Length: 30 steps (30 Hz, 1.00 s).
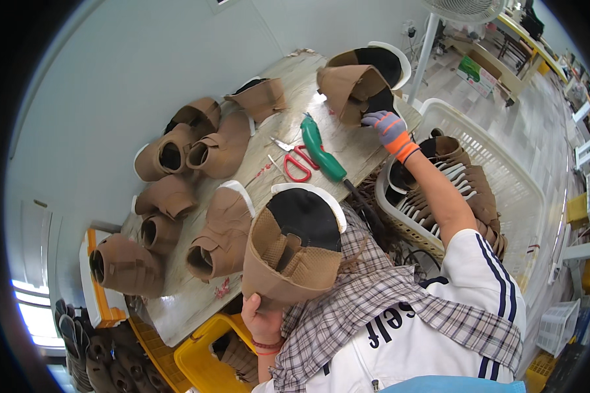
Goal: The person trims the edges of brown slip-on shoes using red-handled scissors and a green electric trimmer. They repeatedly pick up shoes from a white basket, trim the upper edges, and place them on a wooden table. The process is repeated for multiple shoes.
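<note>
My left hand [263, 319] gripped one brown shoe upper [294, 252], my gloved right hand [388, 128] another [355, 88]; overreaching might topple the desk's [347, 147] pile.

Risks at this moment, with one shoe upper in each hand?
1. The left hand holds a brown shoe upper close in front of the camera, which hides part of the table; the view of the work could suffer.
2. The gloved right hand reaches far to another upper at the table's far end, so its grip may slip.
3. Red scissors and a green tool lie under that reach; a sleeve might snag.
</note>
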Each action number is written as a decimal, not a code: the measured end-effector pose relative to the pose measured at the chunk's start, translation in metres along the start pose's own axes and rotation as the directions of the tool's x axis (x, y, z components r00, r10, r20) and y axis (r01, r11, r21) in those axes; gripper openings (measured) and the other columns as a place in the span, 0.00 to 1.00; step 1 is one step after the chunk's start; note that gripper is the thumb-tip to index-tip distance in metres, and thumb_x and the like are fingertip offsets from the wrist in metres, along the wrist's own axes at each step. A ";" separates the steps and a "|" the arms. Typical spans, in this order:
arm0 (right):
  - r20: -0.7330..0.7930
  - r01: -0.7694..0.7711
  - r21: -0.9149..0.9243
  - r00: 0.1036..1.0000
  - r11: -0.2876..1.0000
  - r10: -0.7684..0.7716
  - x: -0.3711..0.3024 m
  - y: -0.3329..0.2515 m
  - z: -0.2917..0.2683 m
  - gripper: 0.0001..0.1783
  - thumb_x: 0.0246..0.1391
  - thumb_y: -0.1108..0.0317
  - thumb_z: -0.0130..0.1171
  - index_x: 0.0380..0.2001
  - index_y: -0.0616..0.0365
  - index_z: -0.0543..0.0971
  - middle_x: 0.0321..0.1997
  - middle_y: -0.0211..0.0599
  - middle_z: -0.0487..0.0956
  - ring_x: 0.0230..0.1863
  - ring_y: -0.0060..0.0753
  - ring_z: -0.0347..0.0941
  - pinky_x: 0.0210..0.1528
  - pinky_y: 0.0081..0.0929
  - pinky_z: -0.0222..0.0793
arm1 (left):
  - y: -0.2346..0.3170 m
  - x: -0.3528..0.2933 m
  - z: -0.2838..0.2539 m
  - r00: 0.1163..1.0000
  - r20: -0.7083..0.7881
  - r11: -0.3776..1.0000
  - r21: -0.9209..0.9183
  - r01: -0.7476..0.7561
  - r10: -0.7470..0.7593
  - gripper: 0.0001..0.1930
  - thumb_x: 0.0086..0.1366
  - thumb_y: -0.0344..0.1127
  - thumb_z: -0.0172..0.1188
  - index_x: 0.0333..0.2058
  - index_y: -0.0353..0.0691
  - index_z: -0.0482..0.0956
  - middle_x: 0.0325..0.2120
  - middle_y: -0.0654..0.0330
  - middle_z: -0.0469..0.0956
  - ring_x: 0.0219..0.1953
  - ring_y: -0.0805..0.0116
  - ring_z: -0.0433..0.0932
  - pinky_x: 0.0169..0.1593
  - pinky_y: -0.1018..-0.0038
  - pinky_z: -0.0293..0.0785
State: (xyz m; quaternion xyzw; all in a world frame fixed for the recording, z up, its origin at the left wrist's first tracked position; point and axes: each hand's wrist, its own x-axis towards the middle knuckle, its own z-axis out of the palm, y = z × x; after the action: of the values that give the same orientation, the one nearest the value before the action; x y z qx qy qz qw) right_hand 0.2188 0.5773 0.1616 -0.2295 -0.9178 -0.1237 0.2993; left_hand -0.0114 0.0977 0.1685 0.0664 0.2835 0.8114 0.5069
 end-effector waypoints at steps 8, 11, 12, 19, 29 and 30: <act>-0.025 0.167 0.070 0.986 0.983 -0.166 0.014 -0.039 0.004 0.17 0.43 0.75 0.51 0.39 0.49 0.78 0.42 0.31 0.80 0.42 0.38 0.75 0.44 0.30 0.70 | 0.022 -0.006 0.010 0.993 0.042 0.993 0.042 -0.113 0.112 0.30 0.60 0.40 0.53 0.60 0.38 0.61 0.35 0.51 0.78 0.39 0.55 0.76 0.49 0.53 0.69; -0.040 0.081 -0.061 0.996 0.995 -0.083 -0.010 -0.027 -0.012 0.16 0.44 0.75 0.51 0.38 0.48 0.78 0.44 0.29 0.79 0.42 0.37 0.76 0.44 0.31 0.71 | 0.029 -0.004 0.019 0.969 0.047 0.969 -0.050 -0.240 0.243 0.25 0.59 0.44 0.53 0.50 0.34 0.68 0.34 0.47 0.77 0.36 0.54 0.77 0.47 0.52 0.71; -0.080 0.045 -0.063 0.996 0.997 -0.050 -0.021 -0.018 -0.026 0.18 0.43 0.77 0.51 0.40 0.48 0.78 0.45 0.30 0.79 0.42 0.37 0.76 0.44 0.31 0.71 | 0.033 -0.003 0.025 0.969 0.022 0.969 -0.023 -0.244 0.245 0.24 0.60 0.44 0.53 0.50 0.35 0.68 0.33 0.49 0.77 0.34 0.56 0.76 0.50 0.51 0.70; -0.322 -0.631 -0.203 0.765 0.748 0.558 -0.138 0.044 -0.079 0.22 0.50 0.77 0.45 0.46 0.47 0.79 0.41 0.42 0.80 0.41 0.47 0.76 0.42 0.36 0.72 | 0.043 0.008 0.015 0.971 -0.001 0.906 -0.361 -0.222 0.238 0.26 0.62 0.42 0.51 0.57 0.39 0.65 0.51 0.50 0.72 0.52 0.46 0.71 0.61 0.43 0.57; 0.137 -0.625 -0.033 0.770 0.780 0.623 -0.029 -0.056 -0.015 0.40 0.49 0.39 0.58 0.57 0.58 0.69 0.55 0.50 0.73 0.56 0.49 0.67 0.58 0.36 0.62 | 0.068 0.025 0.004 0.971 0.020 0.894 -0.395 -0.212 0.239 0.20 0.66 0.38 0.50 0.55 0.37 0.68 0.55 0.53 0.70 0.58 0.54 0.66 0.64 0.49 0.55; 0.237 -0.602 0.228 0.796 0.765 0.556 -0.011 -0.085 0.008 0.43 0.48 0.38 0.58 0.59 0.58 0.68 0.56 0.50 0.72 0.57 0.48 0.67 0.60 0.37 0.60 | 0.070 0.029 0.002 0.973 0.040 0.891 -0.412 -0.192 0.229 0.21 0.66 0.38 0.50 0.55 0.36 0.68 0.56 0.53 0.69 0.59 0.54 0.65 0.64 0.51 0.54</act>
State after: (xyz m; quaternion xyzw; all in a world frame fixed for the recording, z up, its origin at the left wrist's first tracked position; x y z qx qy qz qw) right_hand 0.1805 0.5032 0.1416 -0.4644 -0.8298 0.1299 0.2809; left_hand -0.0797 0.1006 0.2021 0.0257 0.0777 0.8988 0.4307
